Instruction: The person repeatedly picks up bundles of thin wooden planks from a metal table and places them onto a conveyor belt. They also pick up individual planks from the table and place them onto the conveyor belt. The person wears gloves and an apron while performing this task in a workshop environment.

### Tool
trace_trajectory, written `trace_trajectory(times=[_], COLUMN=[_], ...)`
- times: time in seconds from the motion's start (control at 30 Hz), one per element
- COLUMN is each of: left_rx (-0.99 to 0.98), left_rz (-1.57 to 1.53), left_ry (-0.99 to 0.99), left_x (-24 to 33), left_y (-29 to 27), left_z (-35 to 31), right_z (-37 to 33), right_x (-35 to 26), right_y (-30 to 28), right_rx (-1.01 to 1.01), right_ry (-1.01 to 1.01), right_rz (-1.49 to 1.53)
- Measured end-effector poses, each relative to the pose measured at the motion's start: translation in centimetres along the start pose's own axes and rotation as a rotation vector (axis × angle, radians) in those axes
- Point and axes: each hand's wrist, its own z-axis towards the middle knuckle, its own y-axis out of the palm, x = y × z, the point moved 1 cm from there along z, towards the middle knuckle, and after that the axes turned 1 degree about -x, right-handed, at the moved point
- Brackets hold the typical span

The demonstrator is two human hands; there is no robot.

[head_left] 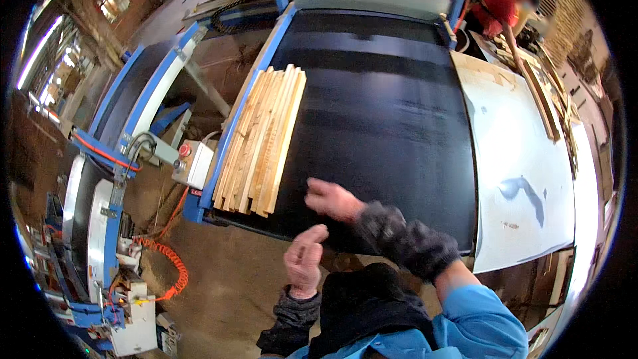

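Loose wooden strips (262, 139) lie side by side in a bundle along the left edge of a wide black conveyor belt (385, 133). Just right of their near ends, my right hand (335, 201) hovers over the belt, a little blurred, its fingers loosely bent with nothing visible in them. My left hand (304, 262) is lower, in front of the belt's near edge, with fingers stretched upward and no object showing. Neither hand touches the strips. Dark grey sleeve covers wrap both of my forearms.
A white-topped table (518, 179) adjoins the belt's right side. Beyond it, a person in red (495, 12) reaches toward wooden pieces (541, 100). Left of the belt are a control box with a red button (194, 163), an orange coiled hose (181, 272) and a narrower conveyor (136, 90).
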Motion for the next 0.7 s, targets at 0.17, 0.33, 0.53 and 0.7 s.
trace_trajectory(times=[0.17,0.33,0.53,0.7], left_rx=[-0.465,-0.713,-1.119,-1.708], left_rz=[-0.135,0.007,-0.095,-0.051], left_ry=[-0.010,-0.045,-0.326,-0.523], left_x=[0.1,1.8,0.7,0.2], left_y=[10.3,22.2,37.3,48.1], left_z=[-2.8,-7.7,-23.5,-37.7], right_z=[-23.5,-46.6,-71.7,-81.5], right_x=[9.1,14.0,18.6,25.3], right_y=[2.4,2.3,5.6,11.8], right_rx=[-0.097,0.200,0.969,1.405], right_ry=[-0.188,0.313,0.513,0.182], right_rz=[0.097,0.293,0.679,1.197])
